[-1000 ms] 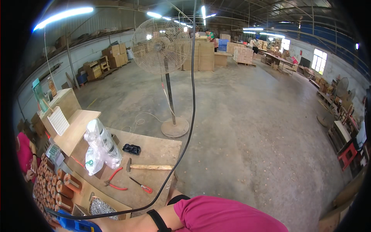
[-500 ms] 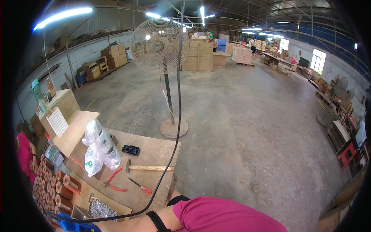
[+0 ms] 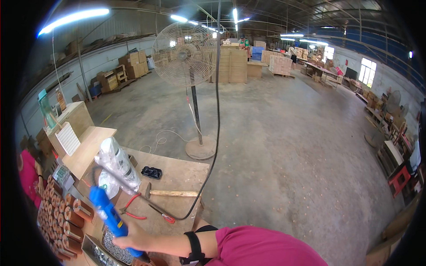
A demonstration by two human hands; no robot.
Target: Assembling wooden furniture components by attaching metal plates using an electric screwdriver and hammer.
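My right hand [image 3: 129, 239] is closed round a blue corded electric screwdriver [image 3: 108, 212], its black end pointing down by the screw box. A black cable [image 3: 217, 111] loops from the tool's upper end over the table and rises toward the roof. Beneath the tool sits a wooden box of silvery screws [image 3: 113, 248]. Nearby on the table [image 3: 177, 170] lie red-handled pliers [image 3: 132, 207], a screwdriver with a red handle [image 3: 167, 218] and a wooden-handled hammer [image 3: 173, 193]. My left hand is out of view.
Brown-red cylinders [image 3: 66, 221] are stacked at the lower left, near a co-worker's pink sleeve [image 3: 29, 177]. Plastic-wrapped items [image 3: 117, 164] and a black tray [image 3: 151, 172] share the table. Beyond it stands a large fan [image 3: 184, 54]. Cartons [image 3: 233, 66] stand farther back.
My right hand has risen into view with the blue electric screwdriver, now tilted upright above the screw box. Its cable has swung to the right.
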